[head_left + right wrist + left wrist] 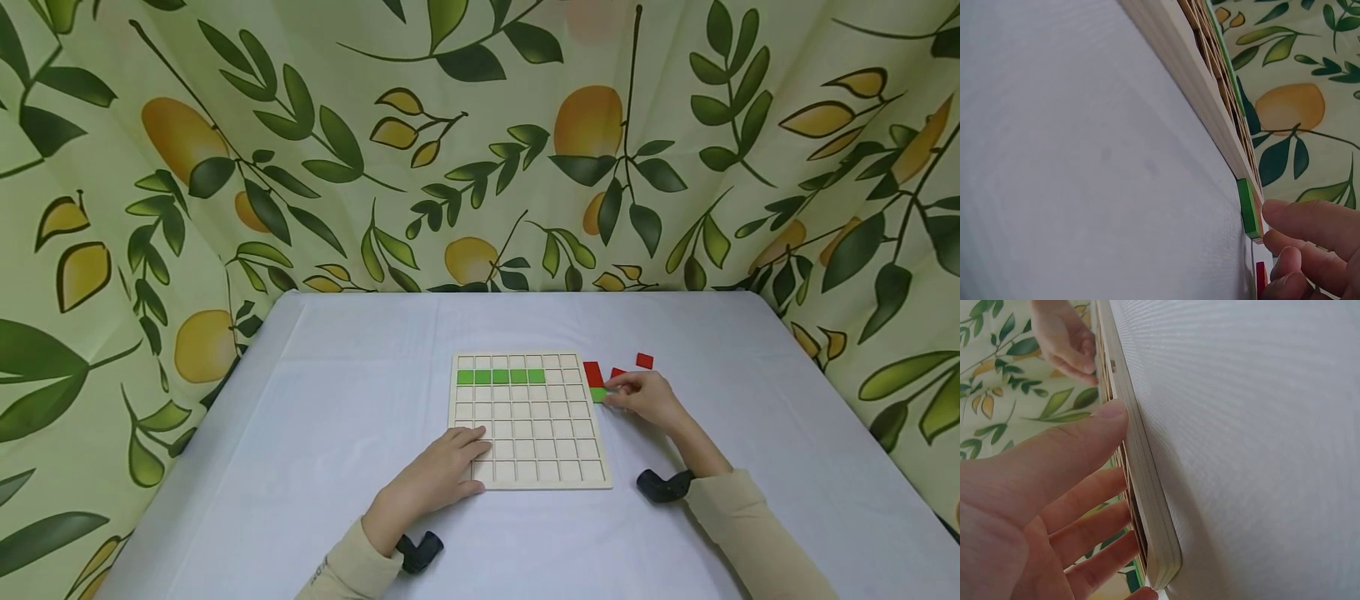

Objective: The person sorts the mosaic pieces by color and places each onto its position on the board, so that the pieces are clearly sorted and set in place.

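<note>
A square wooden grid board [536, 482] lies on the cloth, with several green tiles [501, 377] set side by side in its second row from the top. My left hand [441, 471] rests over the lower left of the board, fingers extended across the cells; its thumb [1111, 411] lies at the near edge. At the board's right side, my right hand [647, 397] pinches a loose green tile [597, 395] between thumb and fingertips. In the right wrist view that green tile [1247, 209] is close against the board's side, partly behind the thumb [1279, 212].
A red piece [592, 373] lies just above the loose green tile, and another red tile [644, 360] is farther right. One more red tile [618, 372] is partly covered by my right hand. A leaf-patterned curtain [480, 167] hangs behind the white-covered table [337, 400].
</note>
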`<state>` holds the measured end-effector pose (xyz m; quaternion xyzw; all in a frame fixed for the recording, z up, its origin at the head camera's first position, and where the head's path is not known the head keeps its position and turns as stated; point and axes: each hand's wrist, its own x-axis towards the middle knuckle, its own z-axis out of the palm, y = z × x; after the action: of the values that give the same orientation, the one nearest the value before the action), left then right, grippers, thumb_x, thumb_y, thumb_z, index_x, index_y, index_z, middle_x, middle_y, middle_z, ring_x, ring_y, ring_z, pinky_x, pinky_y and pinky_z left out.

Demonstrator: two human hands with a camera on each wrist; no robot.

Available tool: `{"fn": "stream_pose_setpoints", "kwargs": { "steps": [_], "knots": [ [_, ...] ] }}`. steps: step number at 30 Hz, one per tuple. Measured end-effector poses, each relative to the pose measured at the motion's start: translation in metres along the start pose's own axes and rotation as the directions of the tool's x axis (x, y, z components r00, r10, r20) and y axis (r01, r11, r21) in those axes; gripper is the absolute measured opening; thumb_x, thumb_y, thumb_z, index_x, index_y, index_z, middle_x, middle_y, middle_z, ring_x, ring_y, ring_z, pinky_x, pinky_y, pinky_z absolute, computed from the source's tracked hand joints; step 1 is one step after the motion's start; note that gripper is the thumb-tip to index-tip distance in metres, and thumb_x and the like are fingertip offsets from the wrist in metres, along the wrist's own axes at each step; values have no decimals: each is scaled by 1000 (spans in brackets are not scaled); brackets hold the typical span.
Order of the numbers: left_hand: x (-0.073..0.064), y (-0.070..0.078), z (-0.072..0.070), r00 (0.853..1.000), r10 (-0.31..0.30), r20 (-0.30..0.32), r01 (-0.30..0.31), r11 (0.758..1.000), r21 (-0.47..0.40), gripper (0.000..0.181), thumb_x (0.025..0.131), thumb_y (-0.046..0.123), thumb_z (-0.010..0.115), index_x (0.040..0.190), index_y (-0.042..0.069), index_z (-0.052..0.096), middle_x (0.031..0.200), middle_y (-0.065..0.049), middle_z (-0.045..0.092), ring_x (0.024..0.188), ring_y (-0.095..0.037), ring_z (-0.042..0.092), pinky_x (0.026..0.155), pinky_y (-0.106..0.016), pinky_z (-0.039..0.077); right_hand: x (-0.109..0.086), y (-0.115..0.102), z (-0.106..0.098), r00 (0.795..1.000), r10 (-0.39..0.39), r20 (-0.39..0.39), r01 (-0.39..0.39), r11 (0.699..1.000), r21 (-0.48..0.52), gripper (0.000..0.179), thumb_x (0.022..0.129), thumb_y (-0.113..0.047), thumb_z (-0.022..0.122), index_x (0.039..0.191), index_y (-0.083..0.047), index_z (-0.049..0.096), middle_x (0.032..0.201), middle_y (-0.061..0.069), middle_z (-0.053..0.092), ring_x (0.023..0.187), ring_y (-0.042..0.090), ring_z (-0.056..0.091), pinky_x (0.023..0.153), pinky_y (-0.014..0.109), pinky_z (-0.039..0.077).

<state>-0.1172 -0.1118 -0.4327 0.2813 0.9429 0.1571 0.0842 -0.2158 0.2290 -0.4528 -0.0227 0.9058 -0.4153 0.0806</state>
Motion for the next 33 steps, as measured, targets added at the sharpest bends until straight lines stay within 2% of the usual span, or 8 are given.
{"fn": "stream_pose_setpoints", "kwargs": {
  "steps": [7, 15, 33],
  "knots": [
    [0, 1, -1, 1000, -7, 5, 7, 1000, -1, 52, 87, 28, 70, 132, 5, 57, 147, -12, 49, 133, -28, 48, 111, -42, 44, -1, 0, 0, 1000, 26, -12, -26, 1000, -13, 29, 83, -10, 71, 105, 8, 68, 66, -3, 48, 62, 11, 45, 50, 17, 37],
    [0, 2, -1, 1000, -22, 19, 22, 1000, 9, 53, 87, 28, 70, 133, 6, 56, 148, -11, 48, 134, -28, 47, 111, -43, 43, 1, 0, 1, 998, 63, 19, -63, 998, -10, 29, 82, -11, 73, 105, 7, 69, 64, -4, 48, 59, 10, 44, 50, 18, 36],
    [0, 2, -1, 1000, -17, 16, 17, 1000, 6, 53, 87, 28, 70, 133, 6, 56, 148, -11, 48, 133, -28, 48, 111, -42, 44, 2, 3, 0, 998, 47, 33, -46, 999, -17, 28, 82, -9, 73, 106, 6, 68, 66, -1, 48, 64, 14, 45, 51, 18, 36]
  ]
}}
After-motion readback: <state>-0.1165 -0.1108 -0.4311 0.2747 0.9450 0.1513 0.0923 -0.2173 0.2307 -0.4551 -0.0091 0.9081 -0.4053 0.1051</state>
